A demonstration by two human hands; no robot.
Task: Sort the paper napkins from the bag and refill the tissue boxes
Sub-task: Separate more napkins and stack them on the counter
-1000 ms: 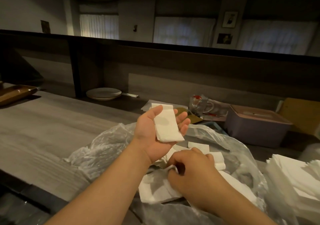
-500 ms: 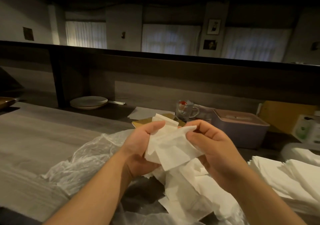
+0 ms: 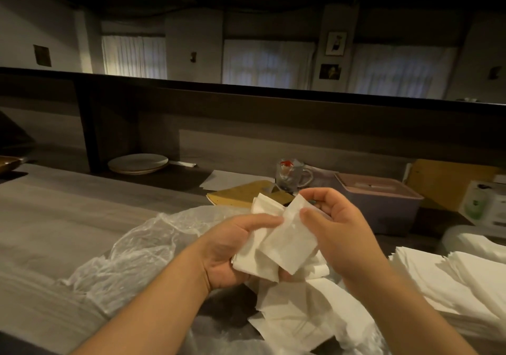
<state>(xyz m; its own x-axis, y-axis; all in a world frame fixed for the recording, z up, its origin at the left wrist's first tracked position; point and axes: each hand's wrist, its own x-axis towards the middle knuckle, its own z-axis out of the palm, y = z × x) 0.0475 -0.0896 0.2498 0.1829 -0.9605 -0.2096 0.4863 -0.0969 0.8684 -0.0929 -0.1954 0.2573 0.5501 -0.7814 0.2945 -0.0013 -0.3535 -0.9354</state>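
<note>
With a second napkin (image 3: pixel 290 241) now laid onto the left hand (image 3: pixel 235 250), the right hand (image 3: pixel 336 226) pinching it, sorted stacks (image 3: pixel 451 280) wait at three o'clock, tissue box (image 3: pixel 383 204) unfilled.

A single wide-angle view came from the person's head, facing forward and slightly down along the forearms. It sat close over the tabletop (image 3: pixel 68 226), the near edge at the frame's bottom, with the curtained windows (image 3: pixel 267 63) far beyond.
</note>
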